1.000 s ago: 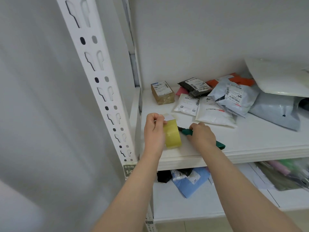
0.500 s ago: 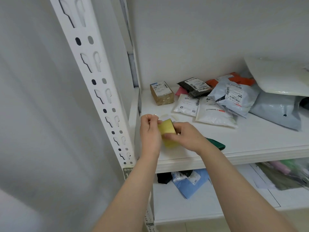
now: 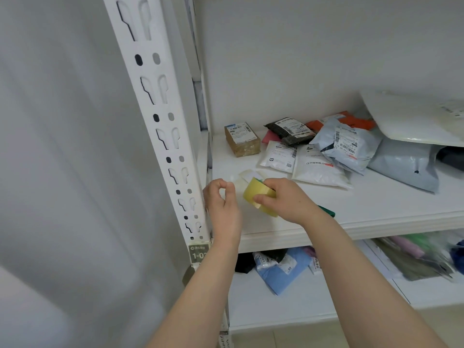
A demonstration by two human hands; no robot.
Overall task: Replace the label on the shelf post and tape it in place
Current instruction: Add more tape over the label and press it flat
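Low on the shelf post (image 3: 160,136) sat the label (image 3: 199,252). Left hand (image 3: 222,204) pinched thumb to finger, seemingly on the tape end (image 3: 237,183). Right hand (image 3: 286,200) gripped the tape roll (image 3: 258,197). Strip-pulling stage, I'd guess; next was tearing it cleanly.

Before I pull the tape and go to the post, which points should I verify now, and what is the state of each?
1. The right hand has a firm grip on the tape roll: ok, the fingers wrap it.
2. The left hand has hold of the tape: cannot tell; thumb and forefinger meet, but clear tape does not show.
3. The label on the shelf post is free to reach: not ok; the left forearm covers its right edge.
4. The green tool is at hand on the shelf: ok, it lies just behind the right wrist.
5. A replacement is ready: cannot tell; pale slips lie beyond the roll.
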